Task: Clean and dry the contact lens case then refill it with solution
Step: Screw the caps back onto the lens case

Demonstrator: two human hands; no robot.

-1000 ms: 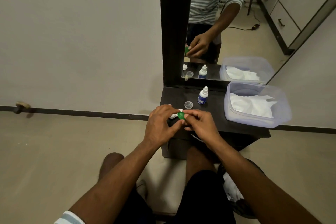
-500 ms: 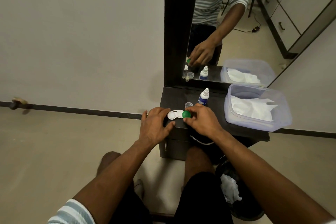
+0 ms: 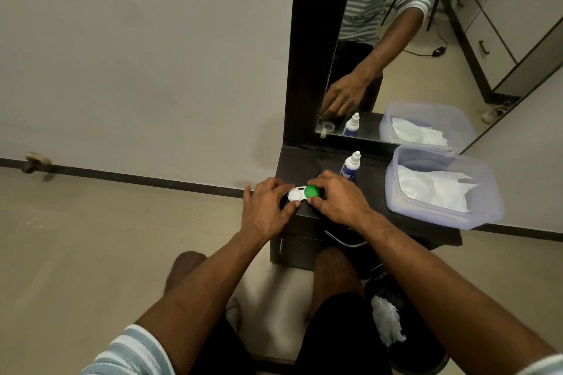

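The white contact lens case [image 3: 295,194] lies on the front left part of the dark shelf [image 3: 307,164]. My left hand [image 3: 268,207] holds the case's white left side, thumb and fingers around it. A green cap [image 3: 312,191] sits on the case's right well, and my right hand [image 3: 338,201] grips it between thumb and fingers. The solution bottle [image 3: 351,165], white with a blue label, stands upright just behind my right hand.
A clear plastic tub [image 3: 438,213] with white tissues stands at the shelf's right. A mirror [image 3: 396,39] rises behind the shelf. Under the shelf is a drawer [image 3: 292,248], and a dark bin [image 3: 405,329] with crumpled tissue stands on the floor at the right.
Both hands have lowered the case from the air onto the shelf. The right hand stays on the green cap; the small clear cap behind it is now hidden.
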